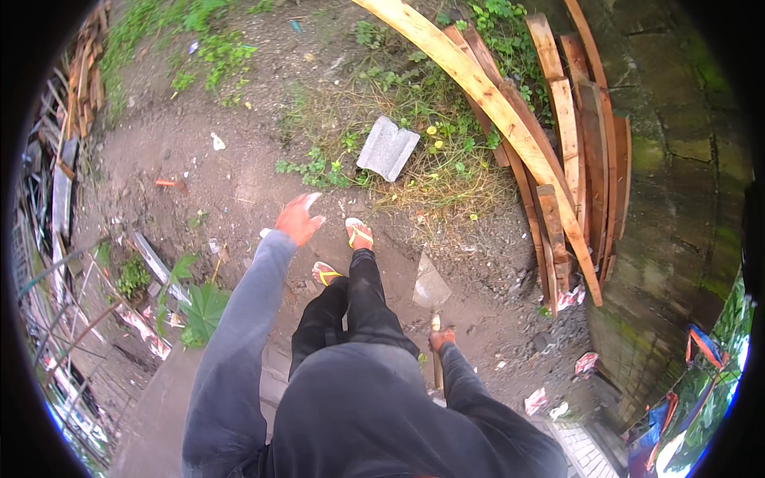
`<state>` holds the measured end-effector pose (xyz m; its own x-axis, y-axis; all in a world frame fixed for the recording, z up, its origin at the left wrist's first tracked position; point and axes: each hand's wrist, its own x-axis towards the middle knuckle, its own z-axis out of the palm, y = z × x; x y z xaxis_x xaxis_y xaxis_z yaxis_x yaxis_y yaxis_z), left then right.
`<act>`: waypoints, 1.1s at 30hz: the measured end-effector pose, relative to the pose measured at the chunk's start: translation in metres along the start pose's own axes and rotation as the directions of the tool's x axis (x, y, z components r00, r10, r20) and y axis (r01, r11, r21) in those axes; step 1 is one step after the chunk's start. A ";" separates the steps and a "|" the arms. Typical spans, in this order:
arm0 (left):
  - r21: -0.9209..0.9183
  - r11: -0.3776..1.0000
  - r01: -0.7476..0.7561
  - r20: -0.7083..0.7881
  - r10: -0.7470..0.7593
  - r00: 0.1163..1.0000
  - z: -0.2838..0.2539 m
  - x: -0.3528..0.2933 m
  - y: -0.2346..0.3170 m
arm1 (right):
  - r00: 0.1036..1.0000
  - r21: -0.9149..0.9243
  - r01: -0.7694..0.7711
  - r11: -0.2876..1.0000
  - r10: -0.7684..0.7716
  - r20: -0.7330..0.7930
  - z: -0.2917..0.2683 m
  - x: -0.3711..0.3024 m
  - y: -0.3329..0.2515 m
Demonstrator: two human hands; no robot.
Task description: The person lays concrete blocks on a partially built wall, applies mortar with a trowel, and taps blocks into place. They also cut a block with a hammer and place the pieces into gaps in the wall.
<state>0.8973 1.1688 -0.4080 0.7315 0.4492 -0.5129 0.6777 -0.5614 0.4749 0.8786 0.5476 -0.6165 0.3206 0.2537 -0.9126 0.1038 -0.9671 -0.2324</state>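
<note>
My right hand (442, 339) is closed around the wooden handle of a shovel (431, 285). The shovel's dusty, pointed blade faces away from me over the dirt, right of my feet, and the shaft runs back beside my right leg. My left hand (300, 220) is stretched forward above the dirt, left of my feet, with thumb and fingers apart and nothing in it. I stand in flip-flops with yellow straps (361, 237).
Long wooden beams (522, 131) lean and lie along a mossy wall (665, 175) on the right. A grey, ridged slab piece (388, 149) lies on grass ahead. Scrap and metal bars (64, 315) line the left, near a leafy plant (205, 312). Litter dots the dirt.
</note>
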 end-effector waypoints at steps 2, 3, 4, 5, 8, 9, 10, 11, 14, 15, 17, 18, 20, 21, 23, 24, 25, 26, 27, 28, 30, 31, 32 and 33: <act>0.086 0.972 -0.218 0.049 0.214 0.976 0.047 0.103 0.007 | 0.985 -0.090 0.111 0.990 -0.121 -0.125 0.015 0.025 0.015; 0.156 0.941 -0.300 0.043 0.297 0.954 0.062 0.161 0.020 | 0.954 -0.055 0.096 0.994 -0.108 -0.279 0.024 0.033 0.003; 0.212 0.900 -0.380 0.047 0.379 0.924 0.079 0.213 0.034 | 0.903 -0.025 0.072 0.997 -0.075 -0.423 0.031 0.032 -0.002; 0.279 0.870 -0.406 0.088 0.398 0.913 0.096 0.254 0.044 | 0.952 0.181 -0.048 0.982 0.100 -0.290 0.041 0.023 0.003; 0.462 0.778 -0.426 0.183 0.386 0.904 0.136 0.360 0.070 | 0.933 0.414 -0.349 0.841 0.352 0.071 0.061 -0.011 0.014; 0.507 0.758 -0.409 0.170 0.378 0.910 0.145 0.394 0.071 | 0.910 0.515 -0.401 0.758 0.394 0.128 0.054 -0.020 0.000; 0.558 0.726 -0.402 0.156 0.384 0.910 0.152 0.421 0.078 | 0.887 0.616 -0.440 0.653 0.425 0.183 0.030 -0.033 -0.035; 0.604 0.694 -0.392 0.245 0.306 0.920 0.152 0.432 0.094 | 0.850 0.688 -0.493 0.533 0.464 0.249 0.010 -0.050 -0.059; 0.672 0.636 -0.379 0.346 0.182 0.920 0.136 0.438 0.123 | 0.774 0.634 -0.597 0.492 0.562 0.292 0.026 -0.072 -0.046; 0.654 0.646 -0.393 0.300 0.255 0.919 0.139 0.432 0.116 | 0.765 0.652 -0.604 0.457 0.562 0.315 0.033 -0.076 -0.041; 0.595 0.642 -0.483 0.246 0.427 0.870 0.137 0.401 0.094 | 0.792 0.645 -0.564 0.516 0.558 0.247 0.062 -0.091 -0.019; 0.611 0.606 -0.509 0.296 0.422 0.857 0.137 0.386 0.084 | 0.812 0.639 -0.532 0.555 0.549 0.200 0.069 -0.089 -0.011; 0.648 0.503 -0.572 0.399 0.415 0.817 0.137 0.361 0.068 | 0.803 0.683 -0.549 0.482 0.531 0.270 0.050 -0.076 -0.035; 0.639 0.526 -0.562 0.391 0.406 0.826 0.140 0.352 0.058 | 0.813 0.706 -0.532 0.467 0.515 0.272 0.031 -0.071 -0.054; 0.620 0.590 -0.517 0.362 0.369 0.856 0.150 0.334 0.029 | 0.838 0.757 -0.490 0.432 0.474 0.272 -0.008 -0.063 -0.079; 0.615 0.621 -0.485 0.318 0.368 0.874 0.157 0.327 0.014 | 0.843 0.759 -0.476 0.445 0.476 0.250 -0.016 -0.061 -0.078; 0.619 0.647 -0.445 0.273 0.354 0.895 0.158 0.320 -0.007 | 0.853 0.759 -0.461 0.461 0.465 0.236 -0.021 -0.056 -0.079; 0.621 0.669 -0.409 0.230 0.343 0.911 0.159 0.315 -0.034 | 0.863 0.762 -0.444 0.471 0.455 0.221 -0.023 -0.049 -0.086; 0.591 0.704 -0.395 0.169 0.370 0.914 0.160 0.313 -0.070 | 0.897 0.729 -0.382 0.568 0.417 0.145 -0.041 -0.042 -0.101; 0.575 0.717 -0.394 0.202 0.341 0.918 0.161 0.311 -0.079 | 0.903 0.731 -0.366 0.575 0.408 0.131 -0.041 -0.036 -0.098; 0.541 0.745 -0.390 0.268 0.286 0.920 0.165 0.305 -0.094 | 0.915 0.735 -0.334 0.590 0.390 0.102 -0.037 -0.023 -0.083; 0.493 0.759 -0.426 0.216 0.368 0.905 0.168 0.302 -0.105 | 0.936 0.732 -0.277 0.622 0.348 0.058 -0.031 -0.017 -0.077; 0.450 0.764 -0.463 0.156 0.443 0.883 0.170 0.297 -0.114 | 0.937 0.722 -0.282 0.632 0.343 0.066 -0.046 -0.015 -0.091; 0.411 0.762 -0.500 0.089 0.513 0.854 0.170 0.294 -0.122 | 0.939 0.711 -0.286 0.643 0.337 0.072 -0.064 -0.012 -0.106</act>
<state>1.0165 1.2510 -0.7383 0.9655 0.0341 -0.2580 0.1199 -0.9382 0.3246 0.9239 0.6485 -0.5590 0.2679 -0.0893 -0.9593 -0.6939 -0.7086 -0.1278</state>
